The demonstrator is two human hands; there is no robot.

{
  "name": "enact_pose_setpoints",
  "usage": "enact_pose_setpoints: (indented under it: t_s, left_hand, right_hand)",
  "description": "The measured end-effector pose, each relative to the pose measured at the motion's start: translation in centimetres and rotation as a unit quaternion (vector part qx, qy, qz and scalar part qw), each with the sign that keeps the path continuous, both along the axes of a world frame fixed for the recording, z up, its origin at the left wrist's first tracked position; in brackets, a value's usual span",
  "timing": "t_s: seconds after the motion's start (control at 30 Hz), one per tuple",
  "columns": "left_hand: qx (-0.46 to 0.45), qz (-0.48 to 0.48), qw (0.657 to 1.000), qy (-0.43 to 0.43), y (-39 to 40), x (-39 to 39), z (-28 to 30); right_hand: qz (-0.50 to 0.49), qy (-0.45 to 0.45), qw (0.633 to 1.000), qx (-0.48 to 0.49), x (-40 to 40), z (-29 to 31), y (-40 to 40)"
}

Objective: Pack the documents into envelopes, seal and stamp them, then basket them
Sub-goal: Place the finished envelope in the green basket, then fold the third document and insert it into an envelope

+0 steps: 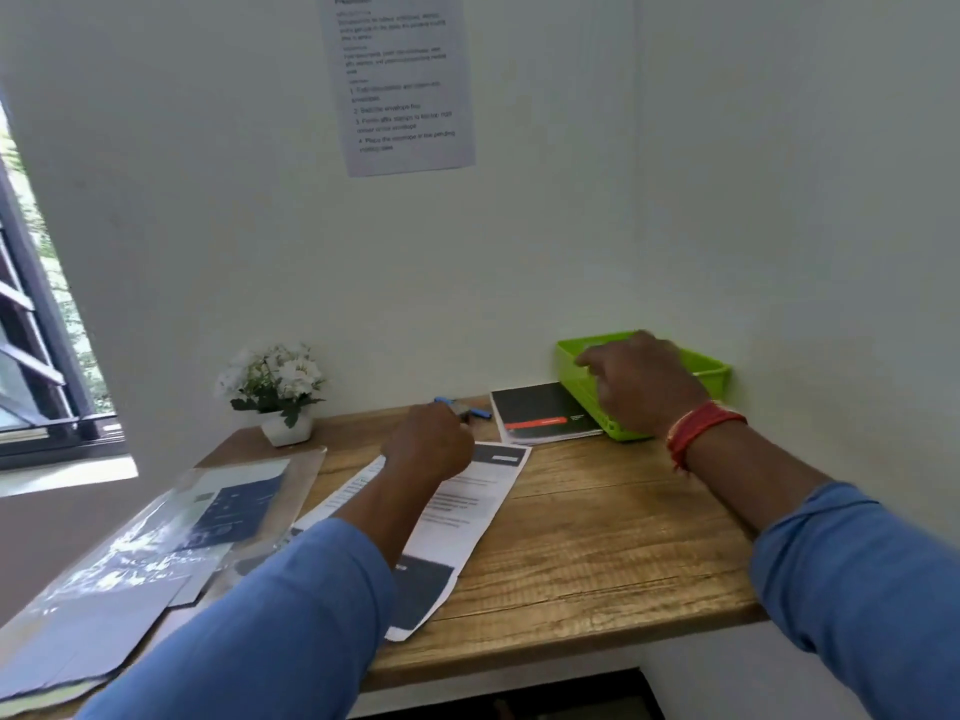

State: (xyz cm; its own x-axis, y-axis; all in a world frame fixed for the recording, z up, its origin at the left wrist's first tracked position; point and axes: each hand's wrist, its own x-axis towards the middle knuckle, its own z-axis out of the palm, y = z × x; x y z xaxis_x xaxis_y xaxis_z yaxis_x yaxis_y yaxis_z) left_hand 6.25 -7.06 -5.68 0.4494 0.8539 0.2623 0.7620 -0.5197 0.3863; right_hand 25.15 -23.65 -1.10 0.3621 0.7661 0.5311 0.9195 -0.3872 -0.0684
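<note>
Reaching over the green basket (711, 374), the right hand (641, 384) hangs with loosely curled fingers, holding nothing visible. The left hand (428, 441) rests fisted on the documents (470, 504) — contents unclear. Envelopes (156, 553) lie left; packing appears not yet begun — next, fetch an envelope.

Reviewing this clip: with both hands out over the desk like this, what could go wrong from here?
1. The printed document overhangs the front edge of the desk; the left sleeve lying across it might drag it off.
2. The left hand reaches toward the blue-tipped items beside the flower pot; a careless sweep could tip the pot.
3. The right hand is over the green basket, which may slide on the notebook beside it.
</note>
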Motion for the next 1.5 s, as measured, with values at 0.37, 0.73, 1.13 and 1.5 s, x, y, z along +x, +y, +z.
enact_pose_setpoints:
  t_s: [0.37, 0.73, 1.13, 1.5]
  left_hand:
    - [0.024, 0.047, 0.996, 0.074, 2.2, -5.0, -4.0]
    - [-0.014, 0.046, 0.999, 0.005, 0.6, -3.7, -3.5]
    - [0.085, 0.036, 0.989, -0.118, 0.9, -4.4, -0.5]
    - [0.146, 0.048, 0.978, -0.138, 3.7, -2.8, 4.1]
  right_hand:
    - [0.109, -0.009, 0.961, -0.253, -10.1, -5.9, 13.8]
    - [0.125, 0.172, 0.964, -0.161, -7.7, -4.7, 15.1]
    - [0.216, 0.354, 0.908, 0.057, -1.8, -2.5, 10.9]
    - [0.226, 0.552, 0.794, 0.118, -0.4, -4.1, 11.2]
